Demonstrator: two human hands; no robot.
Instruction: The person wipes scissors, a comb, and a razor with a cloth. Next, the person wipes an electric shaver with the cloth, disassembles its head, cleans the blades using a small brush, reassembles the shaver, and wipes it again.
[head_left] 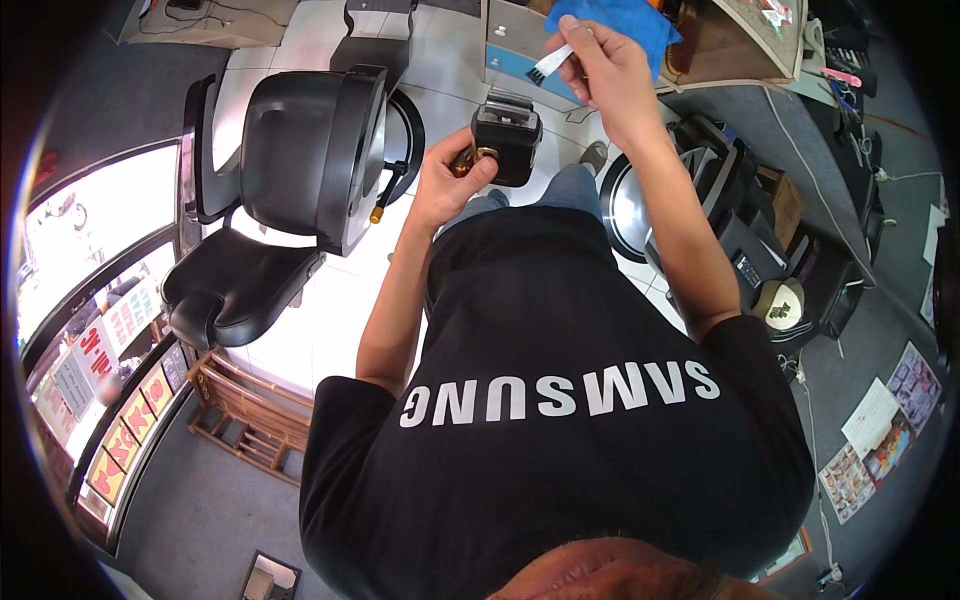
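Observation:
My left hand [453, 182] is wrapped round a black electric shaver [508, 145] with a silvery foil head at its top, held upright in front of my waist. Up and to the right of it, my right hand [605, 75] pinches a small white brush [553, 64] by its handle. The brush's dark bristles point down and left, above the shaver head and apart from it. Behind my right hand lies a blue cloth [640, 28] on the cabinet top.
A black barber chair [290, 155] stands at the left, with a wooden bench [255, 415] below it. Another black chair [735, 235] is at the right. A drawer cabinet [520, 62] stands ahead, and a cable [815, 175] runs down at the right.

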